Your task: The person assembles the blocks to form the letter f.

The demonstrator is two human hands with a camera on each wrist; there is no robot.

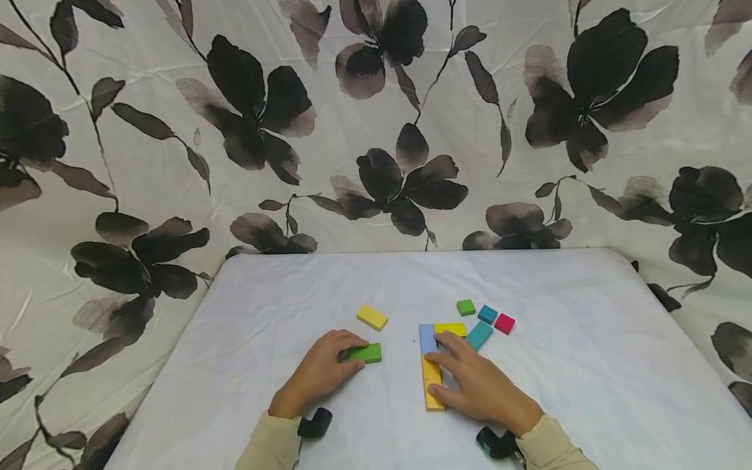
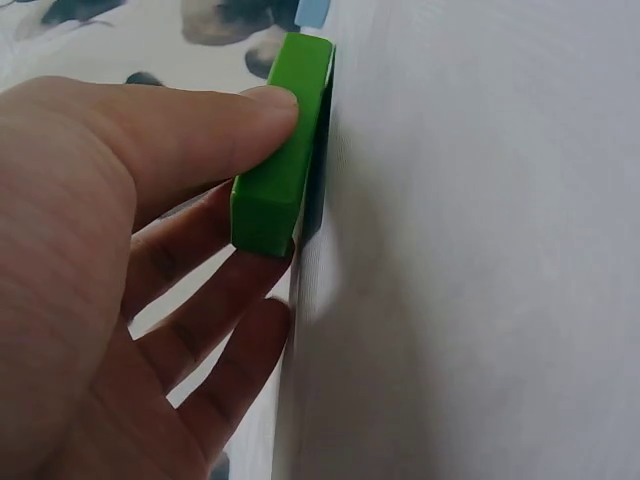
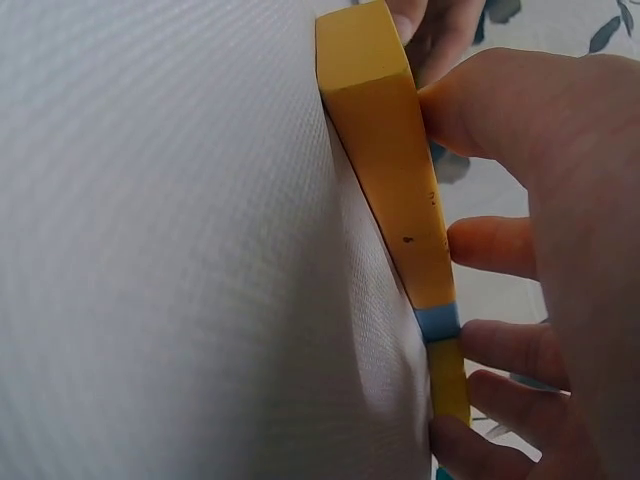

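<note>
My left hand (image 1: pixel 323 367) pinches a green rectangular block (image 1: pixel 367 353) between thumb and fingers. In the left wrist view, the thumb lies along one face of that green block (image 2: pixel 286 150). On the right, my right hand (image 1: pixel 482 382) rests its thumb and fingertips on a row of blocks. Its thumb touches a long orange-yellow block (image 1: pixel 432 378), which stands end to end with a light blue block (image 1: pixel 427 334). A yellow block (image 1: pixel 451 328) extends rightward from the blue one's far end. Other fingertips touch near the blue and yellow blocks in the right wrist view.
Beyond my right hand lie a teal block (image 1: pixel 480 335), a small blue block (image 1: pixel 487 314), a red block (image 1: pixel 504 324) and a small green block (image 1: pixel 466 307). A pale yellow block (image 1: pixel 372 318) lies behind the held one. White cloth covers the table (image 1: pixel 264 294).
</note>
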